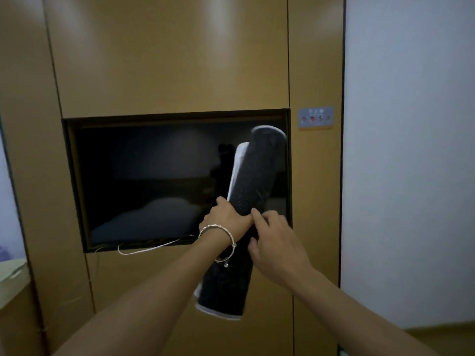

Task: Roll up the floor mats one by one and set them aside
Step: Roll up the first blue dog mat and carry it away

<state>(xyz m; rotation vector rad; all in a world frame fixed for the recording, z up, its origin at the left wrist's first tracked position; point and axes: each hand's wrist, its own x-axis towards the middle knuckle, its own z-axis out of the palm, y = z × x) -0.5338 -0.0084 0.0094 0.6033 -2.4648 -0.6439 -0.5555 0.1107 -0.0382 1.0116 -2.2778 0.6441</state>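
Note:
A rolled floor mat (pixel 253 181), dark with a white edge, stands nearly upright in the air in front of me, tilted to the right at the top. My left hand (pixel 226 218), with a silver bracelet on the wrist, grips the roll around its middle from the left. My right hand (pixel 276 242) holds the same roll from the right side, its fingers curled against the dark surface just below the left hand's fingertips. The roll's lower end (pixel 221 304) hangs below my forearms.
A dark television screen (pixel 154 181) is set in a recess of the brown wooden wall panel (pixel 167 60) right behind the mat. A white cable (pixel 144 249) loops under the screen. A white wall (pixel 411 150) is on the right, and a pale countertop edge (pixel 12 276) shows at far left.

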